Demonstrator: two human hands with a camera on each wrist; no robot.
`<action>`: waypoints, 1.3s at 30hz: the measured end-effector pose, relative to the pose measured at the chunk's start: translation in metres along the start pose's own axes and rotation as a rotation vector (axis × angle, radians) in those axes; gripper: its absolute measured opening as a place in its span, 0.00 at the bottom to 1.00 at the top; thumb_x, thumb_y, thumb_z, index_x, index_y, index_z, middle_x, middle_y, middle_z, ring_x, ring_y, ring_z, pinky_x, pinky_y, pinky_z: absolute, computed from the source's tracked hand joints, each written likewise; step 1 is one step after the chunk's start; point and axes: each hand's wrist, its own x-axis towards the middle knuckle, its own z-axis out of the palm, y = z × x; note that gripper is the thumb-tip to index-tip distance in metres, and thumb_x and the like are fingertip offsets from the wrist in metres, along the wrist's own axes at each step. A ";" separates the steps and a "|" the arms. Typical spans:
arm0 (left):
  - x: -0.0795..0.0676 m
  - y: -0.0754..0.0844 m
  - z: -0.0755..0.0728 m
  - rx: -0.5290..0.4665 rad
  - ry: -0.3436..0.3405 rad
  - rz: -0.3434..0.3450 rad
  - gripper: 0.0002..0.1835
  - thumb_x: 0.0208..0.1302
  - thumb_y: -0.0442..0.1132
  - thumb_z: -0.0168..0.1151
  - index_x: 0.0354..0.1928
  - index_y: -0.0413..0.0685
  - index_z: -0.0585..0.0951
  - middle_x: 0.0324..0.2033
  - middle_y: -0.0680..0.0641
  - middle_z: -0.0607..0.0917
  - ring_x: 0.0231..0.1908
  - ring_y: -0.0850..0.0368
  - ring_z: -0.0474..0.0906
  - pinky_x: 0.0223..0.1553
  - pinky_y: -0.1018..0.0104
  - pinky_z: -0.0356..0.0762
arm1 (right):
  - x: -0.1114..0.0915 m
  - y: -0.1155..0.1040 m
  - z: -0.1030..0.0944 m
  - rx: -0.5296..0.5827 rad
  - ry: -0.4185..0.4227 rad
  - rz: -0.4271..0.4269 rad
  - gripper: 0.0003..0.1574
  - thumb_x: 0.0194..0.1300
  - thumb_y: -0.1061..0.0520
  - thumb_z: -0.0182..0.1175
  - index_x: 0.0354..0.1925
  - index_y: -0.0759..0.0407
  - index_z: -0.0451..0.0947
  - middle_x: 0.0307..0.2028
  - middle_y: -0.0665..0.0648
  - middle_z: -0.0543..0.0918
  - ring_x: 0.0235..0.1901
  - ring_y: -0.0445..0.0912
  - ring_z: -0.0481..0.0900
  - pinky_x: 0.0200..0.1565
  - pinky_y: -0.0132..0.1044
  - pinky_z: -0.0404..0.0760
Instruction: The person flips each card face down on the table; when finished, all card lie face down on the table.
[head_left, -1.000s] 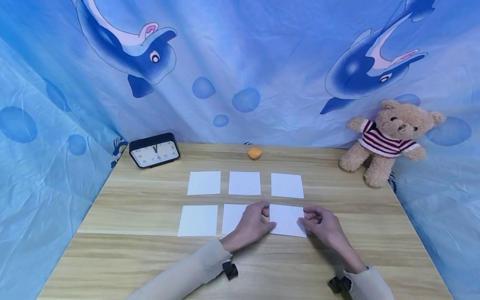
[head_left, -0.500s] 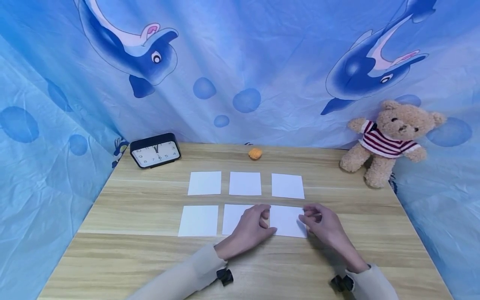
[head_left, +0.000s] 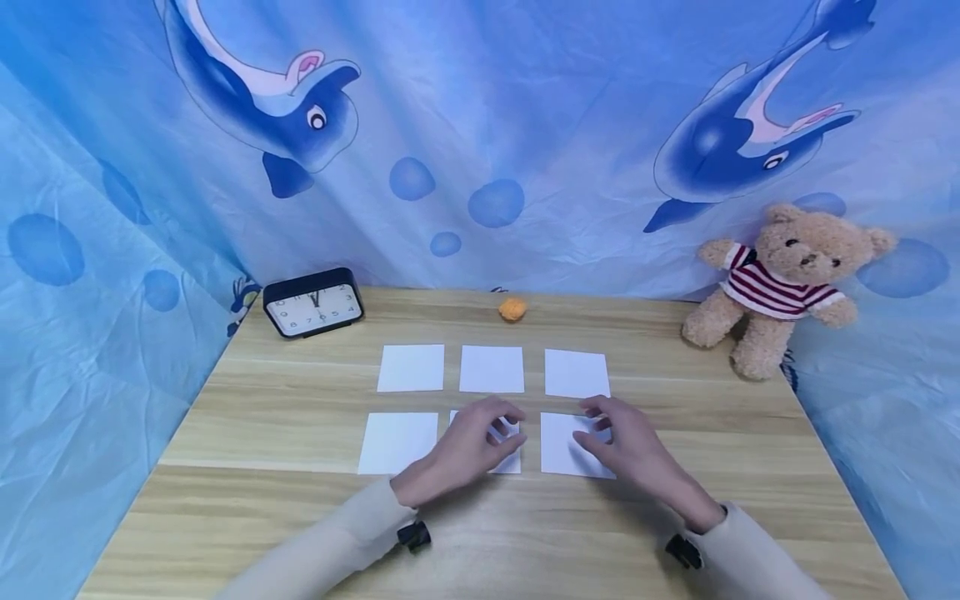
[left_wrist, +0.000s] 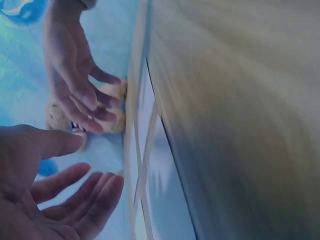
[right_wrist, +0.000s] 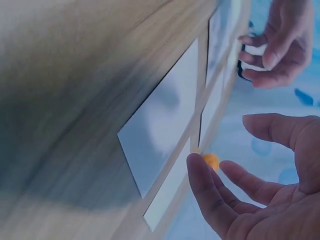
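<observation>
Several white square cards lie flat on the wooden table in two rows of three. Over the front middle card hovers my left hand, its fingers loosely bent and holding nothing; it hides much of that card. My right hand is raised over the right part of the front right card, thumb and fingers apart with nothing between them. In the right wrist view a shadow falls on this card below the fingers. The front left card and the back middle card are untouched.
A black-framed clock stands at the table's back left. A small orange object sits at the back middle, before the blue dolphin curtain. At the back right a teddy bear in a striped shirt leans against the curtain.
Both hands have come off the front right card and lifted. The left hand has moved left over the front middle card; the right has shifted slightly up and left. The cards keep their places.
</observation>
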 end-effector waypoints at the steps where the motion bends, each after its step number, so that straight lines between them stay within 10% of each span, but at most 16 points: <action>1: 0.000 -0.002 -0.004 0.014 -0.003 0.001 0.13 0.68 0.36 0.70 0.51 0.40 0.86 0.45 0.43 0.89 0.40 0.51 0.87 0.40 0.69 0.88 | 0.002 -0.001 0.001 -0.019 -0.002 -0.023 0.27 0.66 0.56 0.72 0.60 0.64 0.79 0.51 0.65 0.87 0.45 0.54 0.87 0.47 0.51 0.88; 27: -0.009 -0.045 -0.073 0.595 -0.179 0.225 0.43 0.70 0.68 0.59 0.80 0.57 0.64 0.81 0.46 0.62 0.78 0.43 0.63 0.78 0.41 0.65 | 0.051 -0.023 0.011 -0.385 -0.165 -0.403 0.47 0.72 0.32 0.61 0.76 0.57 0.66 0.77 0.66 0.67 0.75 0.64 0.67 0.70 0.62 0.75; 39: -0.005 -0.050 -0.085 0.683 -0.211 0.240 0.50 0.66 0.80 0.49 0.82 0.64 0.58 0.84 0.46 0.55 0.83 0.38 0.50 0.79 0.27 0.49 | 0.061 -0.024 0.006 -0.486 -0.187 -0.367 0.54 0.70 0.18 0.47 0.83 0.38 0.52 0.84 0.58 0.52 0.81 0.66 0.53 0.77 0.72 0.57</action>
